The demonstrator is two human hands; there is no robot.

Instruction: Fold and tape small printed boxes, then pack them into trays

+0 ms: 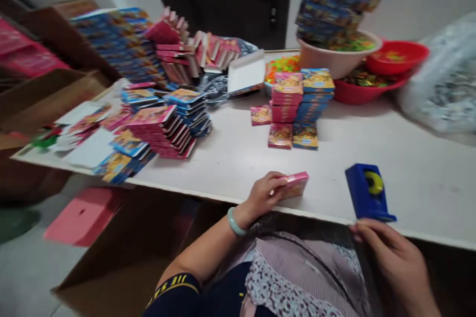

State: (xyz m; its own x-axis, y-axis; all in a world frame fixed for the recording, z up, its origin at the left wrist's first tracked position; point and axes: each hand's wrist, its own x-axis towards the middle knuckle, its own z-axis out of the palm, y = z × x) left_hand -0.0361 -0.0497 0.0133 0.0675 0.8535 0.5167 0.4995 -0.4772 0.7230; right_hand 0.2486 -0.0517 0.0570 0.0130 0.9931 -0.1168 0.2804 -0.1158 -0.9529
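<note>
My left hand (262, 194) grips a small pink box (297, 185) at the front edge of the white table, thumb and fingers on its left end. To the right stands a blue tape dispenser (357, 190) with a yellow roll in it. Just in front of its near end is my right hand (396, 255), thumb and forefinger pinched together; whatever lies between them is too small to make out. Beyond the box, pink boxes (286, 104) and blue boxes (310, 106) of similar size are stacked in two columns, with a single pink box (261, 115) beside them.
Leaning piles of pink cartons (159, 129) and blue cartons (189, 109) fill the table's left side. At the back stand a pale basin (316, 59) under stacked display boxes (336, 5), red bowls (399, 54) and a plastic bag (442, 79). A pink stool (87, 215) is below left.
</note>
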